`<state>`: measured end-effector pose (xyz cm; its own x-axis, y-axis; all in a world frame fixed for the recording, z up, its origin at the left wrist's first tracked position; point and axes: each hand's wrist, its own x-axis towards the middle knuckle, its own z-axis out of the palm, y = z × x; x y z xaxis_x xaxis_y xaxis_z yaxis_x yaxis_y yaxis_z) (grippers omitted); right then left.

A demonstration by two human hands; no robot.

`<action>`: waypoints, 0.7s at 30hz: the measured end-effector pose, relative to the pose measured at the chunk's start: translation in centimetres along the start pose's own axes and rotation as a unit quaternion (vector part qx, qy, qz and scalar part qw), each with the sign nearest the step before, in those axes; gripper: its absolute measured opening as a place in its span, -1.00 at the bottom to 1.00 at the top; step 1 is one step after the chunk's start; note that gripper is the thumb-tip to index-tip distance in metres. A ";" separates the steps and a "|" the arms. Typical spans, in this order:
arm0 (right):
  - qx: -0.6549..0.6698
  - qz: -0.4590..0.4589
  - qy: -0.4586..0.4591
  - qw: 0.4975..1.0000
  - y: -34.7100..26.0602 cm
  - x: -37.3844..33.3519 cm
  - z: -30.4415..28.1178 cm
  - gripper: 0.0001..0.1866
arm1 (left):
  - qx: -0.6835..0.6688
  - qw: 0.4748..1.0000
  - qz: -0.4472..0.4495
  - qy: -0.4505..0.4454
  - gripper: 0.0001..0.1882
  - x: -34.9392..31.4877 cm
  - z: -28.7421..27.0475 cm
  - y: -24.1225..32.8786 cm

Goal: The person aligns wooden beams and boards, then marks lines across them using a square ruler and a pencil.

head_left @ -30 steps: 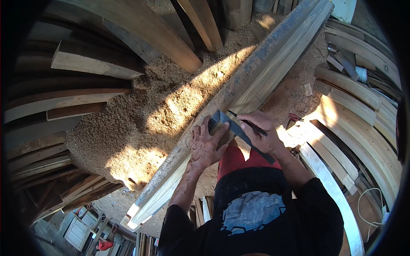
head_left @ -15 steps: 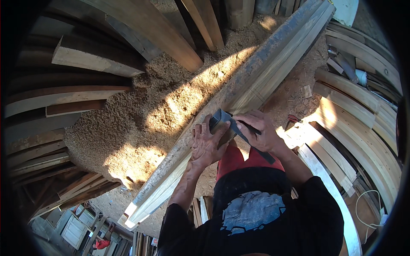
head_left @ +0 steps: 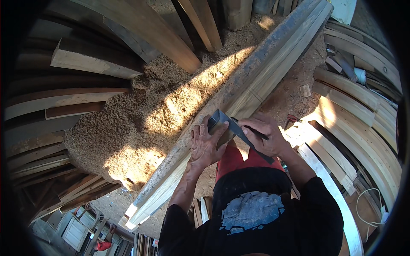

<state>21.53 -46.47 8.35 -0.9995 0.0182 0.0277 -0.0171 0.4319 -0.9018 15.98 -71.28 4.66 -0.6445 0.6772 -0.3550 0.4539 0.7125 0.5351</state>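
1. Dark grey metal, by its look, formed the square [head_left: 237, 131], which lay on the pale timber [head_left: 271, 74] just ahead of the person's body, its long end jutting past the near edge toward the red shorts [head_left: 229, 158].
2. On the left hand [head_left: 203, 145] the fingers were spread wide over the square's thick end and the timber, pressing down rather than wrapped round anything; the square looked well steadied.
3. On the right hand [head_left: 270, 130] the fingers were pinched narrow around a dark pencil [head_left: 263, 137], its tip pointing in at the square's edge. Whether that tip touched wood could not be told.
4. Done, as far as showed: thin lines [head_left: 256, 94] lay across the timber a little farther up from the square. With the square set and the pencil in hand, the marking seemed well under way.
5. Left, by judgement: the stroke along the square. No finished line could be made out there, since the right hand covered part of the edge. No cut showed at the lines, so the timber seemed marked only.
6. Alongside the timber ran a mottled beam [head_left: 243, 72], with sawdust [head_left: 111, 128] beyond it. Boards [head_left: 354, 136] lay stacked to the right, and a red-handled tool [head_left: 292, 118] lay near the right wrist.
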 end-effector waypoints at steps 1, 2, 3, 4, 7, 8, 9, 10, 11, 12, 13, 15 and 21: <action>0.001 0.001 0.001 1.000 0.2 0.5 0.6 -0.76 | 0.001 1.000 0.000 -0.002 -0.16 0.0 0.0 0.0; -0.017 0.001 -0.012 1.000 0.7 1.2 1.2 -0.75 | 0.007 1.000 -0.002 0.001 -0.16 0.0 -0.1 0.1; -0.036 0.001 -0.024 0.999 1.0 1.5 1.5 -0.75 | 0.012 1.000 -0.003 0.004 -0.16 0.2 -0.1 0.2; -0.037 0.001 -0.022 0.999 1.1 1.4 1.5 -0.75 | 0.013 1.000 -0.002 0.004 -0.16 0.3 -0.1 0.3; -0.033 -0.003 -0.021 0.999 1.2 0.6 1.4 -0.72 | 0.016 1.000 0.000 0.004 -0.15 0.0 -0.1 0.2; -0.028 -0.002 -0.033 0.999 1.0 0.3 0.7 -0.72 | 0.009 1.000 -0.003 0.005 -0.15 0.0 -0.1 0.2; -0.023 0.000 -0.044 0.999 0.8 -0.1 0.1 -0.72 | 0.002 1.000 -0.005 0.007 -0.15 0.1 -0.1 0.1; -0.026 0.000 -0.045 0.999 0.6 -0.5 -0.6 -0.72 | 0.000 1.000 -0.003 0.009 -0.15 0.1 -0.1 0.1; -0.036 0.009 -0.071 0.997 0.5 -0.9 -1.2 -0.74 | 0.004 1.000 -0.005 0.006 -0.15 0.0 -0.1 0.0; -0.046 0.019 -0.096 0.994 0.3 -1.2 -1.6 -0.76 | 0.009 1.000 -0.007 0.004 -0.15 0.0 0.0 0.1; -0.048 0.018 -0.096 0.994 0.1 -1.5 -1.9 -0.76 | 0.008 1.000 -0.006 0.005 -0.15 0.0 0.0 0.1; -0.074 0.031 -0.105 0.991 -0.2 -1.8 -2.2 -0.85 | 0.005 1.000 -0.014 -0.010 -0.14 0.1 0.0 0.1; -0.075 0.068 -0.078 0.992 -3.3 -2.5 -1.6 -0.87 | -0.100 0.993 -0.039 0.052 -0.13 0.1 -0.5 -1.0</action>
<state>24.08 -46.54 11.93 -0.9848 -0.0491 -0.1663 0.1101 0.5643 -0.8182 15.15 -71.99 4.50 -0.7377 0.5914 -0.3257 0.2758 0.7043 0.6541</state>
